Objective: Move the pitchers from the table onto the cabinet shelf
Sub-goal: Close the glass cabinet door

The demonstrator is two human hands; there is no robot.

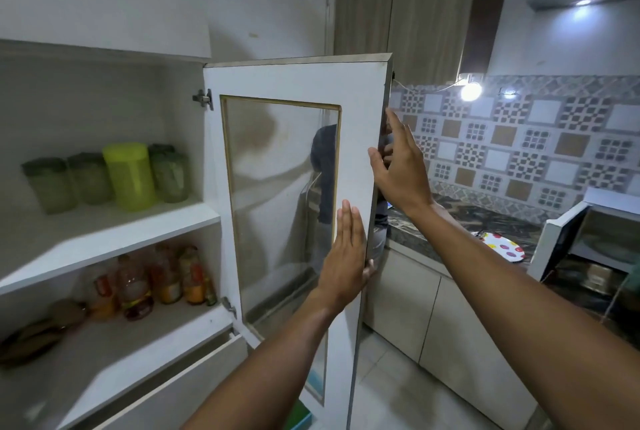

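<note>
The white cabinet stands open at the left. On its upper shelf (104,239) a lime-green pitcher (130,177) stands among three pale green lidded ones (52,187). The glass-panelled cabinet door (356,100) is swung out toward me. My left hand (344,256) lies flat on the door's inner face near its free edge, with the thumb hooked round that edge. My right hand (398,170) holds the same edge higher up, thumb on the face and fingers behind it. No table is in view.
Bottles and jars (135,287) fill the lower shelf, above a slightly open drawer (156,377). At the right are a dark stone counter (450,222), a spotted plate (502,248) and a white appliance with its door open (561,242).
</note>
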